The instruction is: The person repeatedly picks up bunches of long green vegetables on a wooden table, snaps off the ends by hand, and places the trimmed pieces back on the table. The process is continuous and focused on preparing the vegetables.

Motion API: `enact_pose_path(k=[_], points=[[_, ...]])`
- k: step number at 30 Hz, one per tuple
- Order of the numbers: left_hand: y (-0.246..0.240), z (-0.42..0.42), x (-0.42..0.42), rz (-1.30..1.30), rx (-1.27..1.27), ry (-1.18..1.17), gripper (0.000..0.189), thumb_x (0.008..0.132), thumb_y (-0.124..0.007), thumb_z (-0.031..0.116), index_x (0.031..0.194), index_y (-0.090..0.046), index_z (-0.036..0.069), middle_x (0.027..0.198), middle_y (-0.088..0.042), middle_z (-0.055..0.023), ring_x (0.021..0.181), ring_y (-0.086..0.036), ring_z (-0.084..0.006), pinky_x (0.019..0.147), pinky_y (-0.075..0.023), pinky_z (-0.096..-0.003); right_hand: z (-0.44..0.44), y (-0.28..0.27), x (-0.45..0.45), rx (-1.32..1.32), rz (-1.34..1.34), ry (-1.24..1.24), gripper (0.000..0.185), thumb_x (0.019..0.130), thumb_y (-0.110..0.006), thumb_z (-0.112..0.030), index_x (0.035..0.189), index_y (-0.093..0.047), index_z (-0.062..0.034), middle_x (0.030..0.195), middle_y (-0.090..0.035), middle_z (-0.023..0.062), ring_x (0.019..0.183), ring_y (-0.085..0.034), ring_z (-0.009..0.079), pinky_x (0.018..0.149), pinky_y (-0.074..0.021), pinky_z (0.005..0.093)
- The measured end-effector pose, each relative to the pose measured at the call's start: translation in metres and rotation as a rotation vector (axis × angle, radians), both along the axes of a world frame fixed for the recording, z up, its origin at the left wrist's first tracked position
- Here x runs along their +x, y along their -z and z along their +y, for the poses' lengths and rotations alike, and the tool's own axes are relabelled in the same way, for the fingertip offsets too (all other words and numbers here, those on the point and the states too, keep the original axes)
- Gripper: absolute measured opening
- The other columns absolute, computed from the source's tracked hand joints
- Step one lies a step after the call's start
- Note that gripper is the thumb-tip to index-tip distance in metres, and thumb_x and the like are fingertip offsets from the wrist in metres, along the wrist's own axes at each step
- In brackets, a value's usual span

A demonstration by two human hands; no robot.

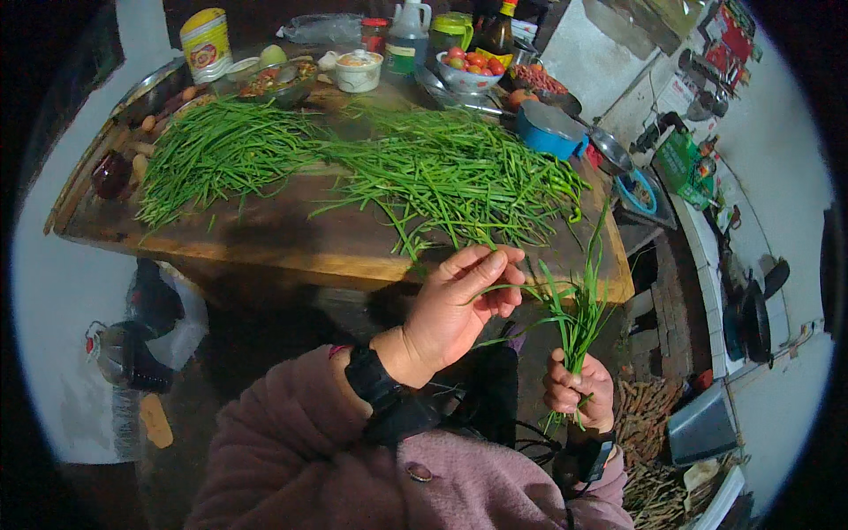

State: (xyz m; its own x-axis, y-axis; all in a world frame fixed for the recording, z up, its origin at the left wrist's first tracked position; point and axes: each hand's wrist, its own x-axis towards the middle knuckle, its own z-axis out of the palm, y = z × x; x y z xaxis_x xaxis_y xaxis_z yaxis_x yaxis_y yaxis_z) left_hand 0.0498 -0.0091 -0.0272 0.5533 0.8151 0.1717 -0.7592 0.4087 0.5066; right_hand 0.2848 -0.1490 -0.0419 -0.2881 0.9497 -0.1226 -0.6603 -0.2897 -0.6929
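Upright in my right hand [578, 392] is a small bunch of garlic chives [578, 318], gripped near its lower ends. My left hand [495, 257] is to the left and higher, close to the table's front edge, thumb tip against the index finger. A thin leaf crosses by its fingers towards the bunch; whether the fingertips pinch a leaf cannot be made out. Beyond my hands, a wide loose heap of chives [450, 169] covers much of the wooden table [278, 228], and another heap [218, 149] lies further left.
Along the table's back stand a bowl of tomatoes [474, 81], a white tub [358, 74], bottles and a blue container [546, 129]. A dark round object [111, 173] is at the left. Sticks [646, 424] and a grey basin [703, 424] lie low at the right.
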Motion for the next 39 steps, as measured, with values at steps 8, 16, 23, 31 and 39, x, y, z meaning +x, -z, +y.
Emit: enact_pose_path(k=[8,16,23,31,39], points=[[-0.003,-0.011,0.010,0.196,0.082,-0.035,0.021,0.102,-0.054,0.022,0.112,-0.062,0.005,0.082,-0.061,-0.0034,0.070,-0.054,-0.0129,0.059,-0.0409,-0.0258,-0.014,0.007,0.013,0.028,-0.013,-0.026,0.045,0.093,-0.059,-0.006,0.135,-0.048,0.0066,0.092,-0.053,0.0069,0.064,-0.042,0.0114,0.054,-0.0347,0.0255],[0.015,0.003,0.011,0.345,0.168,0.078,0.026,0.106,-0.047,0.024,0.109,-0.060,0.002,0.109,-0.065,-0.0101,0.075,-0.056,-0.0128,0.058,-0.0424,-0.0242,-0.026,0.014,0.031,0.072,-0.076,0.126,0.048,0.093,-0.058,-0.006,0.137,-0.046,0.0079,0.094,-0.054,0.0077,0.065,-0.044,0.0116,0.054,-0.0351,0.0254],[0.031,0.001,0.010,0.749,0.329,0.315,0.018,0.100,-0.058,0.015,0.113,-0.063,0.003,0.108,-0.066,-0.0067,0.085,-0.060,-0.0109,0.063,-0.0511,-0.0226,-0.040,0.014,0.043,0.062,-0.077,0.221,0.047,0.091,-0.061,-0.006,0.134,-0.047,0.0074,0.089,-0.051,0.0079,0.061,-0.041,0.0106,0.051,-0.0342,0.0248],[0.036,0.004,0.009,1.132,0.664,0.450,0.017,0.100,-0.058,0.018,0.108,-0.062,0.003,0.096,-0.064,-0.0011,0.083,-0.060,-0.0096,0.064,-0.0511,-0.0228,-0.040,0.015,0.041,0.063,-0.097,0.252,0.048,0.090,-0.064,-0.008,0.133,-0.048,0.0078,0.087,-0.052,0.0080,0.061,-0.042,0.0105,0.049,-0.0332,0.0241],[0.041,0.006,0.006,0.827,0.408,0.296,0.008,0.099,-0.056,0.008,0.106,-0.059,0.006,0.096,-0.064,-0.0031,0.070,-0.055,-0.0069,0.058,-0.0446,-0.0199,-0.035,0.016,0.037,0.064,-0.073,0.217,0.047,0.091,-0.061,-0.007,0.133,-0.047,0.0081,0.087,-0.050,0.0075,0.061,-0.041,0.0098,0.049,-0.0325,0.0235]])
